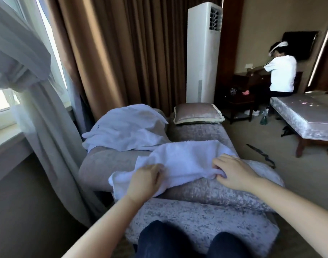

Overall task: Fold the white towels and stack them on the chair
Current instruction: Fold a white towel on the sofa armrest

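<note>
Biggest thing here is the brown curtain [122, 53] covering most of the back wall, with a sheer grey curtain [38, 108] hanging by the window on the left. Below that is the grey velvet chair [206, 192], which is basically the holder for everything that matters. A matching padded piece [196, 220] sits right up against its near side, and the person's dark-trousered knees are at the bottom edge. A tall white air conditioner [203, 53] stands behind the chair against the curtain. Off to the right there's a pale upholstered bench [304, 112], and another person [280, 71] in a white shirt is sitting at a dark desk [252, 79] in the far corner.

Now what's on the chair. There's a rumpled white towel pile [126, 127] heaped on the far left side, draped over the arm. I can't tell if it's one towel or several. A velvet cushion [196, 113] lies at the far end, just beside the pile. Nearer, one white towel [183, 159] is spread across the chair, its left end hanging over the near edge.

Both hands are on that spread towel. The left hand [145, 180] has its fingers curled, pinching the near-left part of the cloth. The right hand [234, 173] has its fingers bunched into the towel's right edge, gripping a fold.
</note>
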The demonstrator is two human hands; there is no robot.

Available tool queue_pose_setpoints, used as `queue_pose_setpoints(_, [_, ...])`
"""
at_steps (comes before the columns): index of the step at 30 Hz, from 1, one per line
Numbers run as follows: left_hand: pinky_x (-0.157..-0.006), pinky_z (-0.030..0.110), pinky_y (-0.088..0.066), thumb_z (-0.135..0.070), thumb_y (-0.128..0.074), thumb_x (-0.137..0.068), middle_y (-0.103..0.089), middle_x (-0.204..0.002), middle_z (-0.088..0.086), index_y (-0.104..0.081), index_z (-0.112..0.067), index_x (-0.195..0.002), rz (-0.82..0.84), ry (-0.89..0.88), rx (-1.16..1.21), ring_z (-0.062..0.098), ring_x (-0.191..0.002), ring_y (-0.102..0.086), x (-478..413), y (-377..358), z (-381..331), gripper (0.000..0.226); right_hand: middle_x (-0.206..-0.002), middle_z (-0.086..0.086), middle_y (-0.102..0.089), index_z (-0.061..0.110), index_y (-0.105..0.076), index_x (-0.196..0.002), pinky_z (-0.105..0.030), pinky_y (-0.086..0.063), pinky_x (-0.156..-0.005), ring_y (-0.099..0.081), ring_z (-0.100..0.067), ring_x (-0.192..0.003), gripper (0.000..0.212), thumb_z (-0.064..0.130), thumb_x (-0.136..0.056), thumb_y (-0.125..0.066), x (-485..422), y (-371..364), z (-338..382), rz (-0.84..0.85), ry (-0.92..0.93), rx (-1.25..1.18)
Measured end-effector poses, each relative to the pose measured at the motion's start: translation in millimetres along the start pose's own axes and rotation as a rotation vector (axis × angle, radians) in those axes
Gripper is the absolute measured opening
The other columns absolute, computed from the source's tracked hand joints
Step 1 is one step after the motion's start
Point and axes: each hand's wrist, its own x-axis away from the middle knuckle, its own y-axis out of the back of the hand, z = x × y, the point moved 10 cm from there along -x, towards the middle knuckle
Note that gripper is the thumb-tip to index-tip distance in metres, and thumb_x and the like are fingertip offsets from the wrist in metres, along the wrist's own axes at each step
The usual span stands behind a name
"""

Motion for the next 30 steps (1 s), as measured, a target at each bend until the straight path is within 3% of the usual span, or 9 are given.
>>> queue_pose_setpoints(4, [-0.064,0.030,-0.049,-0.015,-0.049,-0.092,-0.070,-0.079,-0.007,-0.066,-0.020,-0.102,-0.009,0.330,0.186,0.013,-0.068,-0.066,-48.1,44.8,51.4,0.021,-0.070,0.014,-0.049,0.027,-0.051,-0.074,-0.022,-0.025,-0.069,-0.042,-0.004,-0.068,0.019,0.038,-0.089,-0.053,-5.8,8.2,-3.1,0.023,0.024,0.015])
queue_pose_setpoints(9, [-0.072,0.027,-0.045,-0.012,-0.052,-0.095,-0.070,-0.102,-0.003,-0.068,-0.020,-0.108,0.205,0.268,-0.012,0.017,-0.089,-0.064,-93.1,30.3,61.5,0.023,-0.054,0.010,-0.037,0.022,-0.044,-0.062,-0.025,-0.030,-0.060,-0.033,-0.003,-0.050,0.039,0.038,-0.096,-0.036,-22.4,48.8,-5.5,-0.275,-0.050,-0.124])
queue_pose_setpoints(11, [-0.079,0.025,-0.045,-0.015,-0.055,-0.095,-0.069,-0.109,-0.002,-0.067,-0.018,-0.114,0.338,0.234,-0.004,0.020,-0.098,-0.063,-96.1,4.0,56.2,0.023,-0.085,0.008,-0.060,0.019,-0.061,-0.089,-0.031,-0.038,-0.064,-0.054,-0.012,-0.072,0.021,0.026,-0.098,-0.044,-37.4,57.5,-13.0,-0.309,-0.149,-0.197])
queue_pose_setpoints(14, [-0.089,0.025,-0.041,-0.025,-0.064,-0.092,-0.062,-0.125,0.000,-0.060,-0.018,-0.127,0.516,0.170,-0.003,0.022,-0.112,-0.058,-87.8,-34.1,40.5,0.036,-0.138,0.005,-0.048,0.022,-0.041,-0.141,-0.036,-0.042,-0.095,-0.046,-0.019,-0.125,0.042,0.020,-0.099,-0.046,-62.5,35.8,-19.7,-0.042,-0.246,-0.181])
queue_pose_setpoints(16, [-0.089,0.025,-0.039,-0.033,-0.068,-0.088,-0.058,-0.128,-0.002,-0.056,-0.019,-0.130,0.574,0.135,-0.060,0.020,-0.115,-0.054,-80.2,-50.3,34.6,0.046,-0.118,0.007,-0.057,0.030,-0.047,-0.130,-0.034,-0.038,-0.089,-0.050,-0.019,-0.108,0.033,0.024,-0.098,-0.043,-67.4,16.3,-14.6,0.147,-0.195,-0.104])
queue_pose_setpoints(19, [-0.078,0.021,-0.039,-0.037,-0.064,-0.091,-0.065,-0.106,-0.007,-0.066,-0.020,-0.110,0.514,0.168,0.098,0.008,-0.089,-0.059,-81.0,-46.7,29.6,0.025,-0.075,0.013,-0.043,0.031,-0.045,-0.080,-0.030,-0.031,-0.087,-0.036,-0.007,-0.075,0.014,0.023,-0.092,-0.044,-57.7,1.4,-5.5,0.177,-0.101,0.039])
queue_pose_setpoints(22, [-0.066,0.026,-0.046,-0.029,-0.050,-0.099,-0.070,-0.095,-0.003,-0.059,-0.017,-0.104,0.459,0.209,0.123,0.014,-0.067,-0.062,-90.3,-36.4,37.6,0.015,-0.069,0.009,-0.043,0.024,-0.048,-0.073,-0.030,-0.029,-0.084,-0.035,-0.007,-0.068,0.015,0.020,-0.087,-0.048,-47.6,5.0,-1.4,0.072,-0.056,0.042])
queue_pose_setpoints(26, [-0.092,0.036,-0.046,-0.026,-0.058,-0.094,-0.058,-0.120,0.001,-0.062,-0.022,-0.118,0.666,0.142,-0.210,0.023,-0.106,-0.058,-81.4,-54.8,43.5,0.024,-0.074,0.015,-0.053,0.023,-0.061,-0.078,-0.033,-0.029,-0.080,-0.040,-0.012,-0.072,0.013,0.021,-0.087,-0.053,-44.8,4.7,1.0,0.038,-0.027,-0.003])
queue_pose_setpoints(30, [-0.085,0.024,-0.044,-0.021,-0.059,-0.093,-0.061,-0.115,0.000,-0.067,-0.020,-0.110,0.608,0.111,-0.143,0.016,-0.097,-0.057,-81.0,-55.1,35.3,0.019,-0.079,0.014,-0.055,0.024,-0.061,-0.081,-0.033,-0.031,-0.084,-0.040,-0.012,-0.077,0.014,0.023,-0.090,-0.050,-46.1,4.5,1.1,0.034,-0.031,0.033])
